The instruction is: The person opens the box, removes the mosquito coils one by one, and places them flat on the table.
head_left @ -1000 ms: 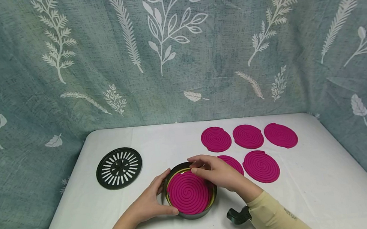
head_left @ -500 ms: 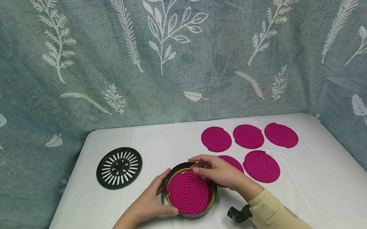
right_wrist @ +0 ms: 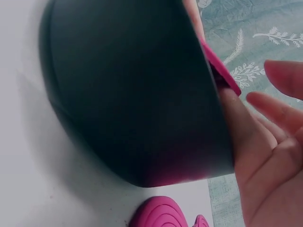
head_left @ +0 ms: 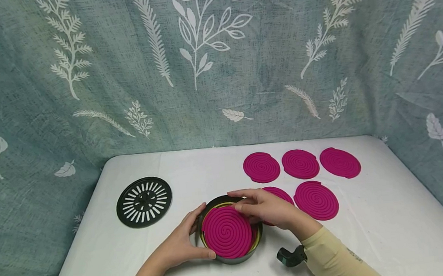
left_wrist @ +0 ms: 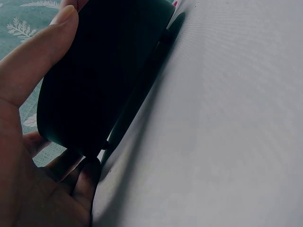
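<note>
In the head view a magenta mosquito coil [head_left: 227, 233] lies in the mouth of a round dark tin [head_left: 235, 260] with a gold inner rim. My left hand [head_left: 182, 245] grips the tin's left side, thumb at the front and fingers behind. My right hand [head_left: 268, 208] is over the tin's far right rim. The right wrist view shows the coil's edge [right_wrist: 222, 68] tilted up above the rim, with fingers [right_wrist: 239, 113] reaching in under it, while the thumb stands apart. The left wrist view shows the tin's dark outer wall [left_wrist: 104, 71] beside my thumb.
Several more mosquito coils [head_left: 316, 200] lie flat at the back right of the white table [head_left: 388, 233], one partly behind my right hand. A black slotted lid [head_left: 144, 202] lies at the left. A leaf-patterned curtain [head_left: 266, 101] hangs behind the table.
My right hand has shifted slightly to the right and its fingertips have lowered at the tin's rim. The left hand, tin and coil have stayed in place.
</note>
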`<state>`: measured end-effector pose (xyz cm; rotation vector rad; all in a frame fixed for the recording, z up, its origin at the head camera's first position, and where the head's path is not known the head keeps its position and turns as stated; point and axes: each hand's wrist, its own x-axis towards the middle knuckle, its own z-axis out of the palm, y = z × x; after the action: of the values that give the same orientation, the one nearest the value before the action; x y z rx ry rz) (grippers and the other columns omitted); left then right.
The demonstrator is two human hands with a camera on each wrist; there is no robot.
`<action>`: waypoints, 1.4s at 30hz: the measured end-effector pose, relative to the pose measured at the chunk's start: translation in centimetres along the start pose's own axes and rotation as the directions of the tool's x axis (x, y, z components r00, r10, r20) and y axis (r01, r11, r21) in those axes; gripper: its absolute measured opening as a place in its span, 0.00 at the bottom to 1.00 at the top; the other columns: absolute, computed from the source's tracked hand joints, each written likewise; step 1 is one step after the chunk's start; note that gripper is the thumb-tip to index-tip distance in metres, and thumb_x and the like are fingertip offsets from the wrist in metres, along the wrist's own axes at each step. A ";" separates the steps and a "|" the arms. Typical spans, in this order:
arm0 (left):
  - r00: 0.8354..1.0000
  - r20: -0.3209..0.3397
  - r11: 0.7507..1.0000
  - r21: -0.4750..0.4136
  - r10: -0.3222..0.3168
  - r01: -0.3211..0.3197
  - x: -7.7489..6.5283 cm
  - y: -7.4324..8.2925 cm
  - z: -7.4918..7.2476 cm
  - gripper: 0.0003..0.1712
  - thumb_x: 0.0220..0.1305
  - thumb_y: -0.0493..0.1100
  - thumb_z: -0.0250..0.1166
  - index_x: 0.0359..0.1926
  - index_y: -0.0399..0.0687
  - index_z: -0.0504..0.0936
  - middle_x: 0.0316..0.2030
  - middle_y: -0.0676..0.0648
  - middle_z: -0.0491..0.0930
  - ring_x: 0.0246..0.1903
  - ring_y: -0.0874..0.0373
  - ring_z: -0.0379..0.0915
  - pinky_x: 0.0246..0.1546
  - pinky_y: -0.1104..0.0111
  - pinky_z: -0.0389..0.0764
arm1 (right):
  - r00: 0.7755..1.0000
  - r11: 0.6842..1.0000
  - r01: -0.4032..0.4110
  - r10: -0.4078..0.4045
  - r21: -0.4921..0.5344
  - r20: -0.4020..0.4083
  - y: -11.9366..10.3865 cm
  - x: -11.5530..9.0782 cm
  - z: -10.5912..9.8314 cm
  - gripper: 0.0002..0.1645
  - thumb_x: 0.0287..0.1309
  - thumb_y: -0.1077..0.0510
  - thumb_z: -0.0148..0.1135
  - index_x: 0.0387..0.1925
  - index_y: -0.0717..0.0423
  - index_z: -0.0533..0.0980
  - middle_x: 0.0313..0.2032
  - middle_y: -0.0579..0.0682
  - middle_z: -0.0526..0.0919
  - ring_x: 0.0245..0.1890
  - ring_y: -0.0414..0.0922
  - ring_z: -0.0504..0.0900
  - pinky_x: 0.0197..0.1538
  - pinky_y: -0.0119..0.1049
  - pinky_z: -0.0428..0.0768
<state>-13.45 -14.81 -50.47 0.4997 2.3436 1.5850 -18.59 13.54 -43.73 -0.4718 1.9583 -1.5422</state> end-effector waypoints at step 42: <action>0.999 0.008 0.999 0.024 0.031 -0.032 0.2 -0.2 -0.1 0.70 0.38 0.56 0.84 0.78 0.57 0.51 0.72 0.53 0.56 0.69 0.57 0.59 0.69 0.60 0.63 | 1.000 0.995 -0.006 0.008 0.099 -0.018 1.4 -1.6 -0.7 0.28 0.66 0.66 0.61 0.66 0.64 0.69 0.48 0.59 0.84 0.43 0.48 0.85 0.44 0.45 0.87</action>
<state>-13.66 -14.90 -50.64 0.5495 2.3637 1.5671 -17.71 15.35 -44.62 -0.4104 1.8852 -1.6360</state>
